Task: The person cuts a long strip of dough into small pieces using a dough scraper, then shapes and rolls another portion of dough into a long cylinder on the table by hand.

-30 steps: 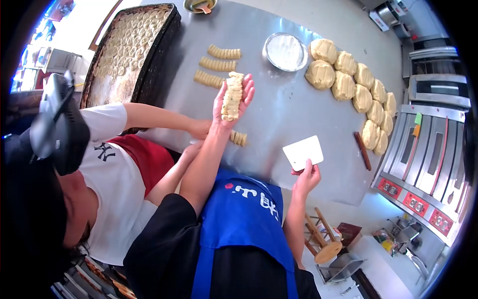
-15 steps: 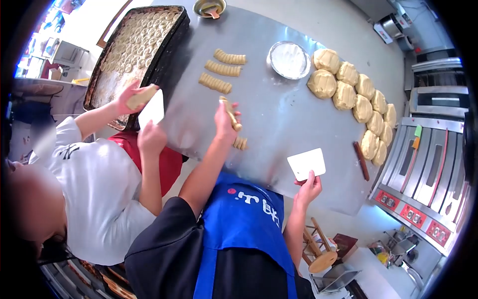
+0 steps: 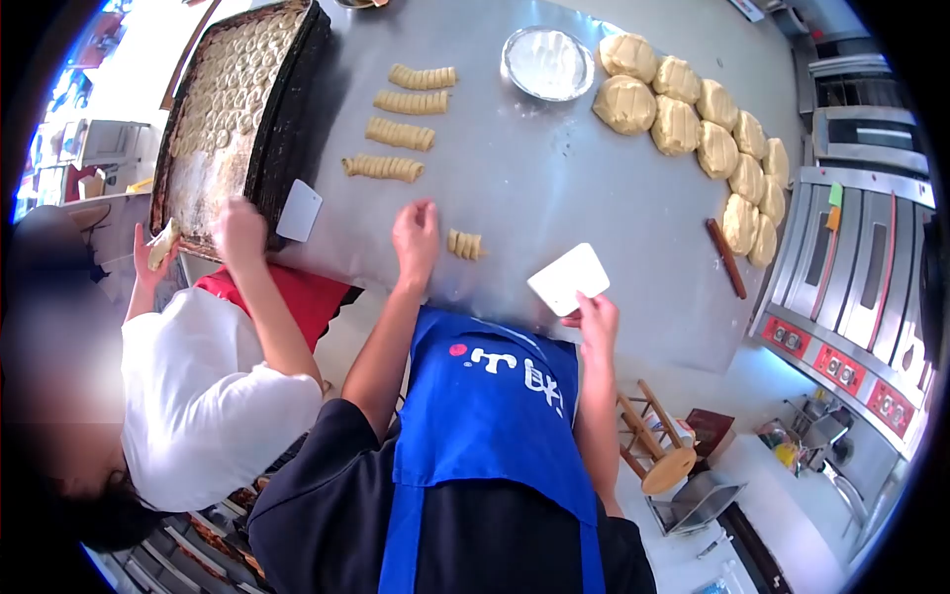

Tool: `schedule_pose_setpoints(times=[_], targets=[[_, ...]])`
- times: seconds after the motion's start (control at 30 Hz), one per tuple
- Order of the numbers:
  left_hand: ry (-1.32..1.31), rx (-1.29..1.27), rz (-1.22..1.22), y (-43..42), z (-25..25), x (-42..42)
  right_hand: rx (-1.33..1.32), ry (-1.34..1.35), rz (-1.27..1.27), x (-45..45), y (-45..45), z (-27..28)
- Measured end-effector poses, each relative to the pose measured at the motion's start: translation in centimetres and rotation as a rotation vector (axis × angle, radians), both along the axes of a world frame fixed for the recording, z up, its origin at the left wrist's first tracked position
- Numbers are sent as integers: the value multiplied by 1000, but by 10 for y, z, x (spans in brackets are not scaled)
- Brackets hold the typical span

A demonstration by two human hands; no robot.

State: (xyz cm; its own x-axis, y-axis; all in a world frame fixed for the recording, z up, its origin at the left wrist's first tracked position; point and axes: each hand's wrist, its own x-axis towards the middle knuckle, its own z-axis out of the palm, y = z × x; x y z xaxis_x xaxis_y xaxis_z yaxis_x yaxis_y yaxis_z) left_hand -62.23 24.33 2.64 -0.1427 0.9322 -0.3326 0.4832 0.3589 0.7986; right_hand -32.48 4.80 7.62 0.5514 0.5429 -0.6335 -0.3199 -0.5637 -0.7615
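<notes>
My left hand [image 3: 416, 243] is over the steel table with its fingers curled together, and no dough shows in them. Up and left of it lie several sliced dough rolls [image 3: 383, 167] in a stack of rows. A shorter sliced piece of dough [image 3: 465, 244] rests just to the right of that hand. In my right hand [image 3: 597, 322] is a white dough scraper [image 3: 571, 279], gripped at its lower edge and held above the table near the front.
Large dough portions [image 3: 676, 127] cluster at the right, beside a brown stick [image 3: 725, 258]. A bowl of flour [image 3: 547, 64] stands at the back. At left, a co-worker's hand [image 3: 240, 233] is over a baking tray [image 3: 259, 148] of dough pieces; another scraper [image 3: 300, 211] lies beside it.
The sliced roll from my left hand now lies below the other rows, and that hand has drawn left. My right hand tilted the scraper. The co-worker put their scraper down.
</notes>
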Motion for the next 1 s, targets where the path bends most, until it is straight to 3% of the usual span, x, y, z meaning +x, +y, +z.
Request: schedule_pose_setpoints(times=[0.03, 0.1, 0.17, 0.23, 0.3, 0.33, 0.37, 0.43, 0.47, 0.5, 0.6, 0.63, 0.73, 0.83, 0.87, 0.9, 0.93, 1.0], targets=[[-1, 35, -30, -18, -7, 6, -110, 138, 149, -2, -2, -10], [-7, 75, -53, -39, -23, 10, -308, 100, 354, -23, 3, -33], [40, 273, -241, -51, -35, 10, -269, 77, 464, -55, 15, -53], [21, 260, -274, -56, -33, 16, -261, -74, 719, -91, 49, -57], [243, 486, -314, -52, -31, 21, -150, -262, 837, -119, 82, -64], [242, 457, -304, -48, -27, 23, -135, -261, 846, -131, 91, -60], [255, 469, -289, -41, -23, 21, -7, -396, 805, -141, 101, -56], [-13, 117, -241, -32, -12, 18, 131, -526, 766, -153, 112, -38], [-392, -117, -97, -27, -6, 18, 176, -655, 816, -154, 111, -29], [-393, -102, -92, -22, 0, 18, 224, -788, 860, -153, 113, -19], [-921, -291, 11, -19, 7, 13, 255, -867, 907, -151, 115, 5], [-922, -278, 9, -16, 8, 11, 262, -927, 913, -149, 117, 14], [-1395, -419, 244, 1, 14, 7, 258, -948, 831, -135, 123, 39], [-1514, -538, 284, 22, 35, -1, 319, -954, 732, -115, 118, 49], [-1519, -526, 264, 45, 39, -8, 331, -745, 588, -108, 119, 53], [-1525, -409, 278, 66, 39, -20, 330, -531, 447, -103, 115, 57], [-1530, -301, 287, 87, 37, -33, 329, -539, 431, -100, 110, 62], [-1256, 54, 204, 132, 6, -72, 314, -426, 275, -87, 98, 72]])
